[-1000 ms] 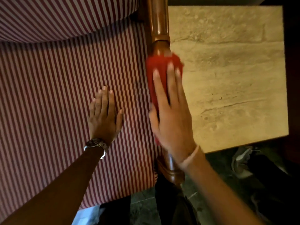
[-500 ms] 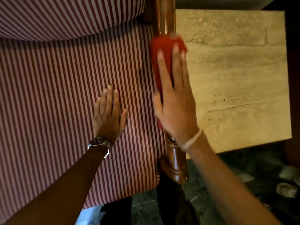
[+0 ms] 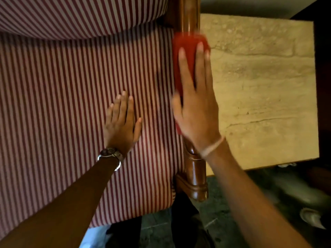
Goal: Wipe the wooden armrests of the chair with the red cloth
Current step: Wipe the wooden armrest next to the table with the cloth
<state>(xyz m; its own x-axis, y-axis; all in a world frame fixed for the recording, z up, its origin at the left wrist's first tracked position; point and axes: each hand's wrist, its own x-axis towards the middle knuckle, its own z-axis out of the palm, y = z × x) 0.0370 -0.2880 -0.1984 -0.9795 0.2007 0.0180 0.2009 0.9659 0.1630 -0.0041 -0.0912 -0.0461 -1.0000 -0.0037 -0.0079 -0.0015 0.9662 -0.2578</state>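
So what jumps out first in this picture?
The red cloth, pressed flat under the right hand on the glossy wooden armrest, right of centre. Next, the red-and-white striped seat filling the left side, with the left hand resting flat on it.

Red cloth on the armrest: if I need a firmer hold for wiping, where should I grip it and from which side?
Come from above, as the right hand does now. The red cloth drapes over the rounded wooden armrest, so curl fingers down the stone-table side and thumb down the seat side, pinching the cloth round the rail near its middle.
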